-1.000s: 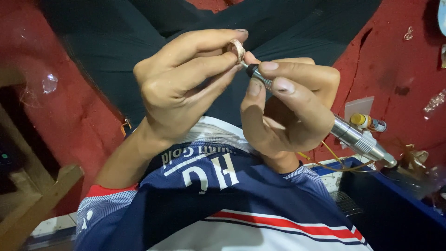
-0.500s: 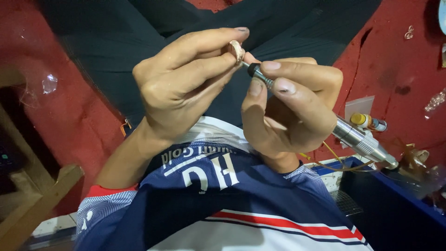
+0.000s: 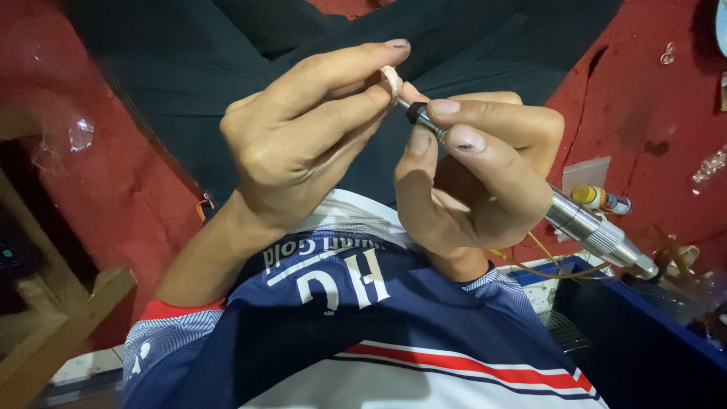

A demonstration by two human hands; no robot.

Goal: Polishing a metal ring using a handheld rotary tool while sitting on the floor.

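At the far left of the frame a clear plastic bag (image 3: pixel 79 135) lies crumpled on the red cloth (image 3: pixel 113 197); whether anything is in it cannot be told.

Left of centre, the left hand (image 3: pixel 303 136) pinches a small pale ring (image 3: pixel 391 78) between thumb and fingertips, near the top middle of the frame. Just right of it, the right hand (image 3: pixel 477 167) grips a metal rotary tool (image 3: pixel 594 231) like a pen, fingers closed round its dark front end, the tip touching the ring.

The risks, as I judge them: the ring is small and held only by its edge, so a sideways push from the tip could flick it out of the pinch and onto the dark trousers (image 3: pixel 227 68). The tip also sits very close to the left fingertips; a slip could nick them.

Right of the hands, a small bottle (image 3: pixel 598 199) with a yellow cap lies on the cloth, contents unclear. At lower right a dark blue box (image 3: pixel 636 333) shows only its wall.
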